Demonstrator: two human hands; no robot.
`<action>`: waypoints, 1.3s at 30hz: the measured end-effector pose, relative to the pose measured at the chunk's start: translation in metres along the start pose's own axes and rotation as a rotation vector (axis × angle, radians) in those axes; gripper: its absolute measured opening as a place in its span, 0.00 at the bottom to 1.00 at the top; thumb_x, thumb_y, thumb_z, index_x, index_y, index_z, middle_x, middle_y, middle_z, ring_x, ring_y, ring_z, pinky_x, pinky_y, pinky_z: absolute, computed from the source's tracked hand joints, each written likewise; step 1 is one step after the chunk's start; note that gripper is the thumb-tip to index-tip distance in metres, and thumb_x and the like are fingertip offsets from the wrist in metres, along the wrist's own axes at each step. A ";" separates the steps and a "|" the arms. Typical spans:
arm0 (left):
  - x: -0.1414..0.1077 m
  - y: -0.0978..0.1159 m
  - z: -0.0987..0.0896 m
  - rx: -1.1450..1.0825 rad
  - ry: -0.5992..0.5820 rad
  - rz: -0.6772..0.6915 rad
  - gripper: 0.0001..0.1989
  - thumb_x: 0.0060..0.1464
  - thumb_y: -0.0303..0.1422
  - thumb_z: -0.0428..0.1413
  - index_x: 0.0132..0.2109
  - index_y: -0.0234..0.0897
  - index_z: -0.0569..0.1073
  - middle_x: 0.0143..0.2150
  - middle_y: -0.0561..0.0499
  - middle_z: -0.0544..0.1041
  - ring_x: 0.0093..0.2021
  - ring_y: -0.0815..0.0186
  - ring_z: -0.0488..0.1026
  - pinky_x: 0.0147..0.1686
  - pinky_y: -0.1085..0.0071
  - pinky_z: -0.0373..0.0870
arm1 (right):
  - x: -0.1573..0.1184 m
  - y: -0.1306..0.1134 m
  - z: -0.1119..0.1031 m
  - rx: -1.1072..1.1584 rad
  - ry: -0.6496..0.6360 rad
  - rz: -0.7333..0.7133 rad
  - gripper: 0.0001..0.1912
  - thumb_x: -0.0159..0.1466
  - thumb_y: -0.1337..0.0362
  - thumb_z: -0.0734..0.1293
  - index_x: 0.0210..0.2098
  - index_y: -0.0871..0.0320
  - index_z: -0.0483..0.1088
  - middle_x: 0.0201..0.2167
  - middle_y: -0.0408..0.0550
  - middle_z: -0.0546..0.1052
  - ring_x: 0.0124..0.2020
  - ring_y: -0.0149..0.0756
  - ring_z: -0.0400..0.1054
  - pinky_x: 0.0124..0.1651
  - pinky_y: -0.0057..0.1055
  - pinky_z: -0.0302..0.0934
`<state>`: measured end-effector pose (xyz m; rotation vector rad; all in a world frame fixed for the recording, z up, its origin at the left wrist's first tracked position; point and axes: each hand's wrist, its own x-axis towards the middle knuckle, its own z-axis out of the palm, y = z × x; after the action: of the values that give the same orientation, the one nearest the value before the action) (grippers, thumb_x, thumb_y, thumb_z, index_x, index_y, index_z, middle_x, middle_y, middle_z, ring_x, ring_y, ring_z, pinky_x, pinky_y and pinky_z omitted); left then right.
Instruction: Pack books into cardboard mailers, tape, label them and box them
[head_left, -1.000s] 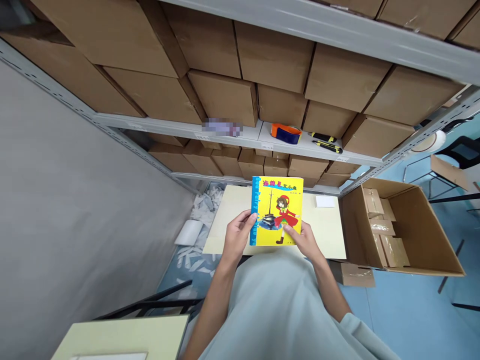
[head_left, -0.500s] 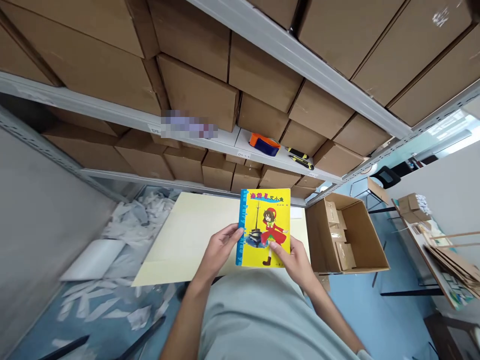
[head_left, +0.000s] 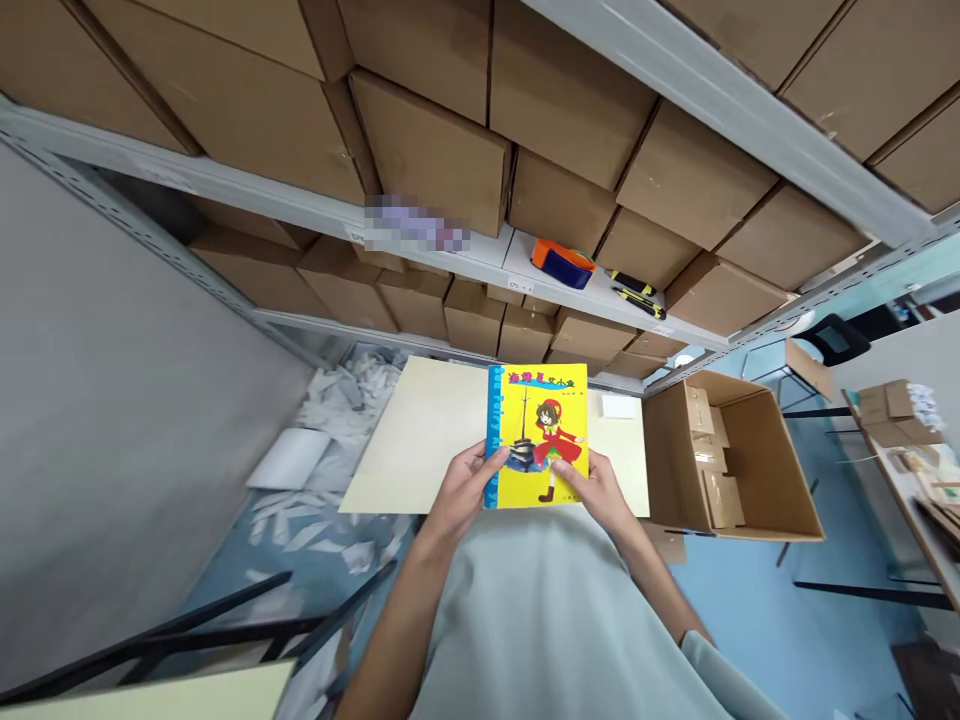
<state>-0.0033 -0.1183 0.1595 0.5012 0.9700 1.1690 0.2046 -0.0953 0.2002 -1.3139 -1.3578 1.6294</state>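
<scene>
A yellow book (head_left: 536, 480) with a blue spine strip and a cartoon figure in red on its cover is held up in front of my body, cover facing me. My left hand (head_left: 466, 487) grips its left edge, thumb on the cover near the spine. On the opposite side, my right hand (head_left: 598, 487) holds the lower right edge, its thumb lying across the front. The fingers behind the book are hidden. Beneath it lies a pale yellow tabletop (head_left: 416, 430), with a small white slip (head_left: 618, 406) to the right of the book.
Shelves of brown cartons (head_left: 435, 140) rise ahead. An orange and blue tape dispenser (head_left: 562, 264) and yellow-black utility knives (head_left: 637, 302) lie on a shelf. An open carton (head_left: 772, 460) stands right of the table. Paper scraps (head_left: 330, 400) cover the floor at left.
The camera view has shifted, so the shelves and carton appear farther right. Both hands keep holding the book, and my left thumb lies farther onto the cover.
</scene>
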 end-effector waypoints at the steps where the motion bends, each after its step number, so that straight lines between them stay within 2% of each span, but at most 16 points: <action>1: -0.001 0.001 0.002 0.005 0.035 0.008 0.36 0.43 0.56 0.74 0.52 0.36 0.82 0.39 0.43 0.87 0.42 0.50 0.86 0.43 0.57 0.86 | 0.006 0.005 -0.002 -0.014 -0.014 -0.001 0.30 0.63 0.38 0.75 0.49 0.56 0.81 0.49 0.52 0.86 0.48 0.53 0.82 0.51 0.46 0.79; 3: -0.002 0.004 0.003 0.047 0.111 0.054 0.35 0.42 0.55 0.75 0.51 0.36 0.82 0.40 0.43 0.87 0.40 0.52 0.86 0.41 0.58 0.86 | 0.017 0.013 -0.005 -0.090 0.046 -0.041 0.33 0.61 0.36 0.76 0.52 0.57 0.80 0.50 0.56 0.86 0.50 0.54 0.81 0.51 0.48 0.79; 7: 0.001 0.007 0.008 0.284 0.279 0.230 0.31 0.47 0.56 0.72 0.48 0.36 0.83 0.44 0.43 0.88 0.41 0.53 0.86 0.43 0.59 0.86 | 0.027 0.016 0.002 -0.263 0.386 -0.255 0.33 0.66 0.42 0.73 0.63 0.56 0.75 0.62 0.61 0.79 0.59 0.53 0.77 0.58 0.49 0.76; 10: 0.003 -0.001 0.019 0.571 0.344 0.400 0.25 0.59 0.54 0.65 0.51 0.37 0.84 0.48 0.44 0.88 0.47 0.53 0.85 0.51 0.59 0.83 | 0.023 0.010 0.024 -0.206 0.251 -0.321 0.29 0.70 0.47 0.71 0.65 0.53 0.74 0.64 0.57 0.78 0.58 0.49 0.78 0.56 0.45 0.77; 12: 0.003 -0.009 0.029 0.768 0.314 0.525 0.22 0.65 0.48 0.62 0.56 0.38 0.83 0.53 0.43 0.87 0.52 0.53 0.84 0.55 0.59 0.81 | 0.020 0.006 0.040 -0.180 0.213 -0.335 0.33 0.66 0.47 0.75 0.66 0.52 0.73 0.63 0.55 0.79 0.57 0.49 0.78 0.56 0.43 0.78; 14: 0.001 -0.014 0.035 0.942 0.223 0.687 0.22 0.66 0.42 0.61 0.62 0.40 0.80 0.59 0.41 0.84 0.59 0.51 0.82 0.60 0.56 0.79 | 0.021 0.002 0.046 -0.164 0.282 -0.321 0.34 0.62 0.47 0.78 0.63 0.53 0.75 0.59 0.54 0.81 0.54 0.48 0.79 0.57 0.44 0.77; 17: 0.002 -0.011 0.033 1.092 0.052 0.875 0.24 0.65 0.38 0.62 0.66 0.42 0.78 0.65 0.40 0.80 0.66 0.49 0.76 0.66 0.48 0.75 | 0.027 -0.003 0.034 0.005 0.345 -0.279 0.25 0.66 0.43 0.73 0.52 0.54 0.79 0.50 0.52 0.85 0.47 0.47 0.81 0.54 0.44 0.78; 18: 0.003 -0.006 0.029 1.096 0.058 0.885 0.24 0.65 0.39 0.62 0.66 0.42 0.78 0.66 0.39 0.79 0.68 0.48 0.75 0.67 0.46 0.74 | 0.028 -0.005 0.025 0.096 0.330 -0.263 0.25 0.67 0.41 0.72 0.49 0.55 0.79 0.48 0.51 0.86 0.46 0.47 0.81 0.52 0.43 0.79; 20: 0.009 0.005 0.017 1.027 0.198 0.814 0.27 0.65 0.43 0.63 0.68 0.43 0.76 0.70 0.39 0.75 0.71 0.47 0.71 0.69 0.44 0.71 | 0.029 -0.007 0.005 0.269 0.252 -0.215 0.27 0.65 0.38 0.73 0.47 0.55 0.79 0.45 0.51 0.87 0.46 0.50 0.82 0.48 0.43 0.80; 22: 0.016 0.017 0.006 0.864 0.306 0.631 0.34 0.62 0.50 0.64 0.70 0.41 0.74 0.73 0.36 0.72 0.73 0.44 0.68 0.69 0.45 0.71 | 0.026 -0.009 -0.012 0.386 0.155 -0.162 0.29 0.62 0.37 0.76 0.49 0.54 0.80 0.44 0.50 0.87 0.47 0.53 0.83 0.46 0.44 0.81; 23: 0.019 0.022 0.003 0.764 0.285 0.509 0.38 0.60 0.54 0.65 0.70 0.39 0.73 0.72 0.35 0.72 0.72 0.41 0.69 0.67 0.45 0.73 | 0.023 -0.009 -0.017 0.422 0.118 -0.144 0.29 0.61 0.38 0.77 0.49 0.54 0.80 0.43 0.50 0.87 0.47 0.54 0.83 0.46 0.45 0.81; 26: 0.023 0.029 0.005 0.489 0.066 0.166 0.42 0.52 0.60 0.67 0.63 0.33 0.79 0.60 0.31 0.82 0.63 0.37 0.79 0.56 0.47 0.82 | 0.016 -0.009 -0.026 0.474 0.075 -0.138 0.28 0.59 0.40 0.80 0.48 0.54 0.81 0.43 0.50 0.87 0.47 0.55 0.83 0.46 0.45 0.81; 28: 0.021 0.029 0.014 0.377 0.010 0.054 0.41 0.47 0.60 0.71 0.57 0.32 0.82 0.51 0.33 0.86 0.55 0.37 0.83 0.51 0.48 0.84 | 0.014 -0.007 -0.027 0.480 0.076 -0.140 0.28 0.58 0.41 0.81 0.47 0.54 0.81 0.43 0.49 0.87 0.48 0.55 0.83 0.47 0.45 0.81; 34: 0.011 0.025 0.044 0.309 0.074 0.061 0.39 0.43 0.57 0.74 0.54 0.31 0.83 0.45 0.37 0.88 0.47 0.43 0.86 0.44 0.54 0.86 | 0.021 0.006 -0.034 0.399 0.152 -0.136 0.33 0.59 0.36 0.77 0.52 0.55 0.80 0.47 0.53 0.87 0.54 0.57 0.81 0.50 0.48 0.80; 38: 0.007 0.021 0.055 0.432 0.162 0.211 0.35 0.51 0.58 0.69 0.54 0.32 0.83 0.48 0.40 0.87 0.45 0.48 0.86 0.43 0.58 0.86 | 0.021 0.011 -0.033 0.139 0.469 -0.250 0.39 0.62 0.37 0.75 0.63 0.55 0.75 0.64 0.58 0.79 0.65 0.56 0.73 0.64 0.54 0.73; 39: 0.006 0.019 0.058 0.483 0.199 0.267 0.34 0.54 0.58 0.68 0.53 0.33 0.83 0.48 0.41 0.87 0.45 0.50 0.86 0.44 0.59 0.85 | 0.018 0.010 -0.028 0.093 0.490 -0.272 0.39 0.64 0.38 0.74 0.65 0.55 0.74 0.66 0.59 0.77 0.66 0.55 0.73 0.66 0.54 0.71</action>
<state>0.0359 -0.0975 0.2024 0.9348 1.4017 1.2371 0.2273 -0.0720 0.1859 -1.2982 -1.0888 1.0824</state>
